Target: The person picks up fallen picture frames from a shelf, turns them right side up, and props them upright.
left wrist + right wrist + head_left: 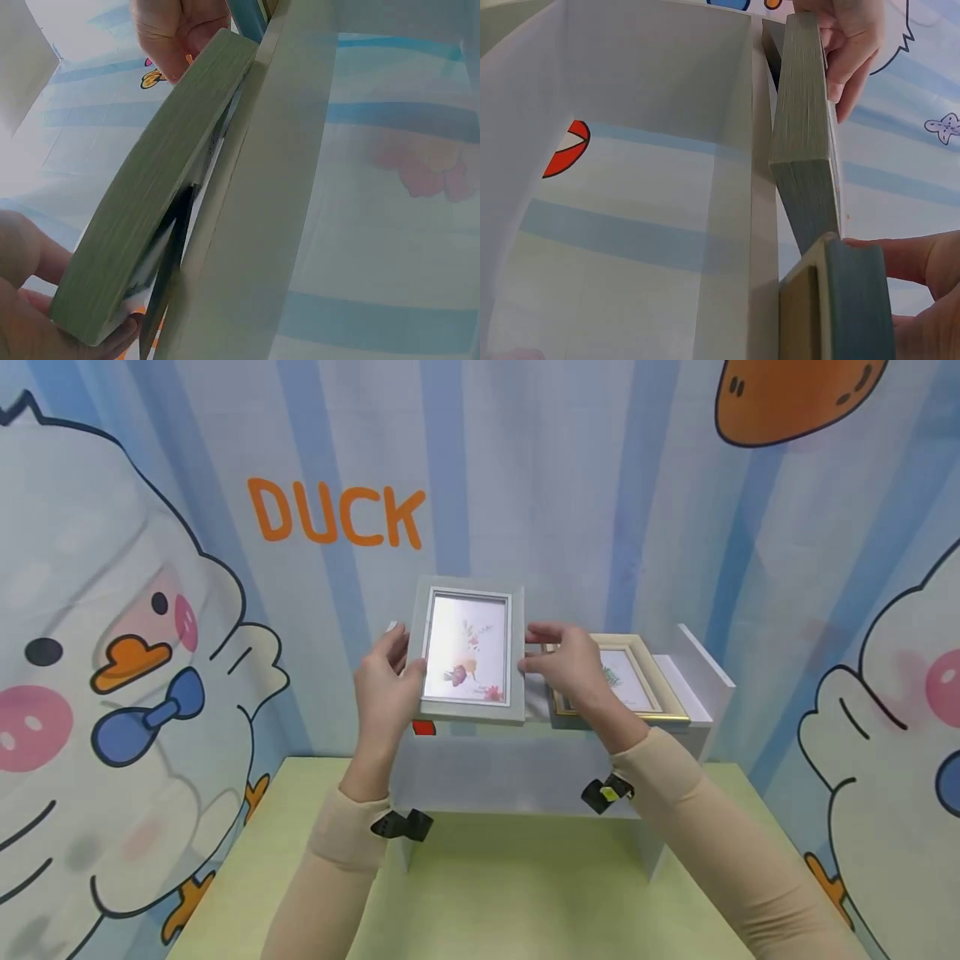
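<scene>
A pale grey picture frame (471, 711) with a flower print is raised at the front of a white shelf (517, 772), leaning back. My left hand (386, 681) grips its left edge, thumb at the front and fingers behind. At the opposite edge, my right hand (567, 664) holds the side between thumb and fingers. The left wrist view shows a dark stand leg (169, 274) angled out from the frame's back near the shelf edge. A second, cream-and-gold picture frame (651, 672) lies on the shelf top, partly hidden behind my right hand.
An upright white end panel (707, 672) rises at the shelf's right side. Beneath the shelf is a yellow-green table top (525, 893). Behind it hangs a blue-striped curtain (570, 493) printed with ducks and lettering.
</scene>
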The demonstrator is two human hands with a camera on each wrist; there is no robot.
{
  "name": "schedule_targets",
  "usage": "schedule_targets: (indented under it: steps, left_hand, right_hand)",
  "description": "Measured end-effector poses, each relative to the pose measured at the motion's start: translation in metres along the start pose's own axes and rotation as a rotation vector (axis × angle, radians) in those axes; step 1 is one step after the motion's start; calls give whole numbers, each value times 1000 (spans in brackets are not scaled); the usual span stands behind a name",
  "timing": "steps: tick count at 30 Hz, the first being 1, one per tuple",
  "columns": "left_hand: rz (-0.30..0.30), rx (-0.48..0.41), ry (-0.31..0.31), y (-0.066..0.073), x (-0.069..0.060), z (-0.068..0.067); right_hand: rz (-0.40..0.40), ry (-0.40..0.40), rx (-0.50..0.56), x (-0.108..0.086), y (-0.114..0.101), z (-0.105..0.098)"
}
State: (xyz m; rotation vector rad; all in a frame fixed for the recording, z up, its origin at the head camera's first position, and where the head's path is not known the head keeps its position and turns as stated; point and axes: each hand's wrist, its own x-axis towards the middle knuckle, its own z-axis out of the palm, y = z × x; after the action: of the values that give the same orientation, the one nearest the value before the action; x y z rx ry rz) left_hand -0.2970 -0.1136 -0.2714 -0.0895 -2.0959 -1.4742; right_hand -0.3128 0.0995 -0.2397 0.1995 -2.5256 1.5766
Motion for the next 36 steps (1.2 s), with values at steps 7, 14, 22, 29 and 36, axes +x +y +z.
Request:
schedule_targets:
  steps: [7, 14, 22, 29, 36]
  left_hand:
    - [142, -63, 42, 1, 1, 1]
    - [193, -145, 63, 0, 6, 4]
    - [206, -124, 69, -2, 12, 6]
    - [182, -66, 58, 0, 13, 5]
    - [142, -26, 18, -4, 9, 3]
  right_hand:
    - [-9, -16, 164, 4, -5, -4]
    - [-47, 10, 254, 6, -8, -7]
    - [-149, 78, 288, 5, -6, -2]
    - [-214, 114, 264, 0, -6, 3]
    - [-240, 127, 239, 0, -3, 5]
